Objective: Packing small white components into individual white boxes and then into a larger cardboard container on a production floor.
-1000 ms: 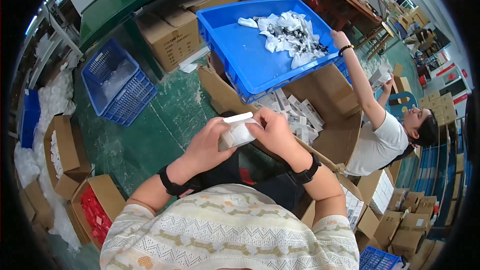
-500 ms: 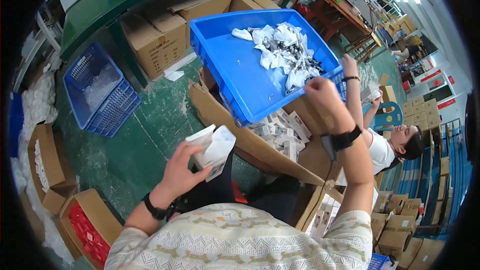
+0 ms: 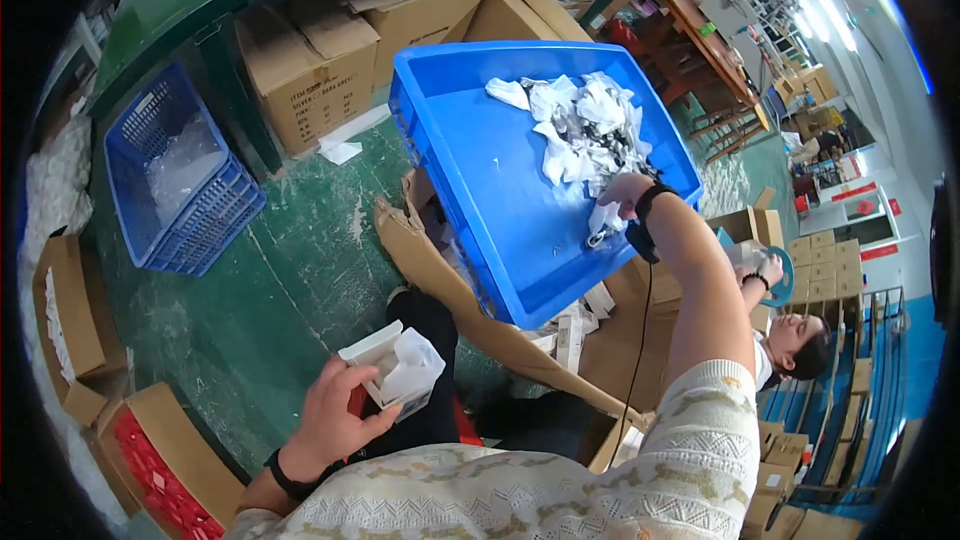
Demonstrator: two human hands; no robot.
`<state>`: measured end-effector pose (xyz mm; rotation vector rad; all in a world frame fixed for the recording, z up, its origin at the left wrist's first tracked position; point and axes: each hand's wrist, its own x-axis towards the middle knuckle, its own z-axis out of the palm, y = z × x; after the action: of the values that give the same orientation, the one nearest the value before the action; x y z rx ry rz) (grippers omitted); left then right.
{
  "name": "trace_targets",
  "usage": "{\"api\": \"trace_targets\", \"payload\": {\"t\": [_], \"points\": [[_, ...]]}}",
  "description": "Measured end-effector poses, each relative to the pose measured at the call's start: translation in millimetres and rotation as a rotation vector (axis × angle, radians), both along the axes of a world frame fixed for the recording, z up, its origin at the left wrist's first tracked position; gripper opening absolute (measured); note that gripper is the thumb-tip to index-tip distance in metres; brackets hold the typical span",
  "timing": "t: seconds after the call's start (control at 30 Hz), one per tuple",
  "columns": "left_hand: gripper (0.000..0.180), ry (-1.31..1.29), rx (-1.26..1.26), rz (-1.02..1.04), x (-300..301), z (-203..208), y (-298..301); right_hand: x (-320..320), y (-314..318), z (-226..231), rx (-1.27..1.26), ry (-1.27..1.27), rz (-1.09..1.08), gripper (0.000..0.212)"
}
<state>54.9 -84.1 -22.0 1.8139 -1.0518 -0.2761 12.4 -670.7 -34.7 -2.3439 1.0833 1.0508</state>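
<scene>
A small white box (image 3: 378, 352) with its top open sits in my left hand (image 3: 335, 410), thumb and fingers curled round its sides. White paper (image 3: 412, 368) stands up out of the box. My right hand (image 3: 625, 194) reaches into the blue tray (image 3: 455, 180), fingers bent down and closed at the near edge of a pile. A small piece in white wrapping (image 3: 603, 221) shows right below those fingertips, seemingly pinched. The pile (image 3: 603, 110) is made of several white-wrapped pieces with dark parts among them.
Beneath the tray stands a large open carton (image 3: 480, 325) with small boxes (image 3: 570, 340) inside. A blue basket (image 3: 180, 210) holds clear plastic at the left. Red packets (image 3: 160, 470) fill a carton lower left. Another person (image 3: 790, 340) works at the right.
My right hand has moved down from above the tray's near corner to the pile. My left hand has lowered slightly with the white box. The view has shifted a little.
</scene>
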Motion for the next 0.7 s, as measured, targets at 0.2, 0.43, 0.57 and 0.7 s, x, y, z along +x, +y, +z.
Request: {"api": "trace_targets", "payload": {"t": [0.2,0.43,0.57,0.7], "points": [[0.056,0.028,0.023,0.001,10.0,-4.5,-3.2,15.3,-3.0,-41.7,-0.033,0.150,-0.035,0.025],[0.057,0.001,0.001,-0.034,17.3,-11.1,-8.5,45.8,-23.7,-12.5,-0.402,-0.116,0.475,0.030],[0.059,0.025,0.035,-0.062,18.0,-12.6,-8.4,49.9,-32.6,-23.8,-0.602,-0.330,0.507,0.031],[0.059,0.055,0.071,-0.031,16.0,-11.9,-4.4,47.8,-23.7,-36.0,-0.539,-0.318,0.500,0.028]]}}
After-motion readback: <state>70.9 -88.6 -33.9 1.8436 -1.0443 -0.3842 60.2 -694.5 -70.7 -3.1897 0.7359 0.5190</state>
